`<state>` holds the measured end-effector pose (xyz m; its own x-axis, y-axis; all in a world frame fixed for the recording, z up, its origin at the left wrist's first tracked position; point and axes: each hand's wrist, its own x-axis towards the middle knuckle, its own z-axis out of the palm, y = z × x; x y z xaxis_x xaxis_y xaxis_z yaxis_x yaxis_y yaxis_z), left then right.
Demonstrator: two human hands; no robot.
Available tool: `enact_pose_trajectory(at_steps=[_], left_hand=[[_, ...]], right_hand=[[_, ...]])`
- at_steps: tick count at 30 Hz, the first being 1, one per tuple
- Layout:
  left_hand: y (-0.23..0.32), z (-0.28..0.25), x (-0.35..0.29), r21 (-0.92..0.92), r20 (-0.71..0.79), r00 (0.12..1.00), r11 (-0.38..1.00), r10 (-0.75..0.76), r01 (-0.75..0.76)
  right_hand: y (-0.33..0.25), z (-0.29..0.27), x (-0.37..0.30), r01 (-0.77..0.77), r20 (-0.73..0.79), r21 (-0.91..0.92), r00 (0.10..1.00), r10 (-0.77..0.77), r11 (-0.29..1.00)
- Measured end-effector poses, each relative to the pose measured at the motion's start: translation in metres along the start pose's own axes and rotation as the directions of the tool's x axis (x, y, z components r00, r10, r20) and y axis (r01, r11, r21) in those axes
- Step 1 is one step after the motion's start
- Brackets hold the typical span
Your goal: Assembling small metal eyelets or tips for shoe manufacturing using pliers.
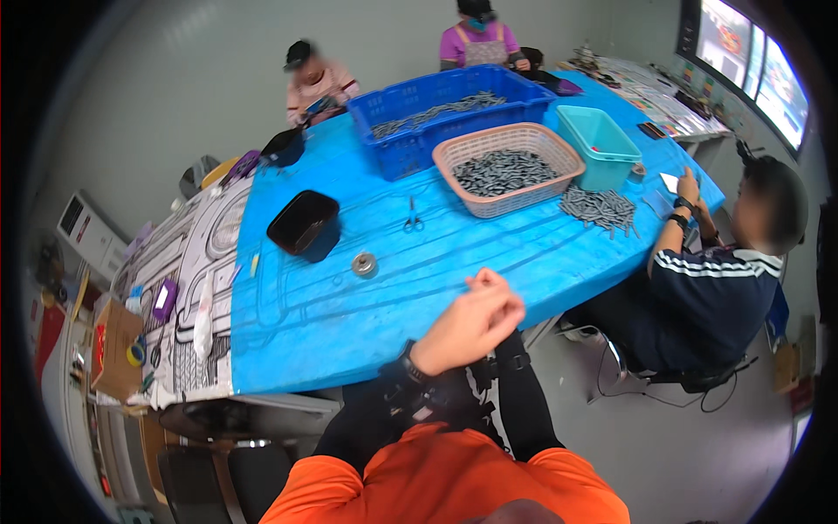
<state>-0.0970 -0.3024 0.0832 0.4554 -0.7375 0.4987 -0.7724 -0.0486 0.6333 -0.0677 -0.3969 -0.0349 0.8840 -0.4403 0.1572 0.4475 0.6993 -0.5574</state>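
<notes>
My left hand is in front of me at the table's near edge, with a dark strap round its wrist. Its fingers look curled in, and what they hold, if anything, is hidden. My right forearm, in a dark sleeve, comes up to meet it. The right hand is mostly hidden against the left one, so its fingers cannot be made out. Nearest to the hands on the blue-covered table is a small round metal tin. Beyond it lie dark-handled scissors.
A pink basket and a blue crate hold many small grey pieces. More lie in a grey pile beside a teal bin. A black bin stands left. A person sits at right; two more people are across the table.
</notes>
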Motion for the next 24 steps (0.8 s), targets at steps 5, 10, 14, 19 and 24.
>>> enact_pose_trajectory(at_steps=[5,10,14,19,24], left_hand=[[-0.051,-0.013,-0.113,-0.090,0.008,0.912,0.908,-0.411,0.410],[-0.094,-0.082,-0.194,0.244,-0.399,0.757,0.736,-0.517,0.631],[-0.114,-0.123,-0.239,0.399,-0.605,0.713,0.639,-0.355,0.657],[-0.108,-0.121,-0.248,0.381,-0.647,0.666,0.599,-0.371,0.704],[-0.092,-0.131,-0.245,0.438,-0.558,0.698,0.555,-0.448,0.707]], right_hand=[[0.011,-0.050,0.018,0.101,0.151,-0.700,0.988,0.008,0.707],[-0.006,-0.055,0.021,0.100,0.124,-0.671,0.992,-0.022,0.735],[-0.014,-0.044,0.015,0.082,0.108,-0.660,0.994,-0.014,0.747],[-0.016,-0.045,0.000,0.027,0.027,-0.773,1.000,-0.010,0.634],[-0.026,-0.032,-0.017,0.027,-0.004,-0.820,0.999,-0.053,0.571]])
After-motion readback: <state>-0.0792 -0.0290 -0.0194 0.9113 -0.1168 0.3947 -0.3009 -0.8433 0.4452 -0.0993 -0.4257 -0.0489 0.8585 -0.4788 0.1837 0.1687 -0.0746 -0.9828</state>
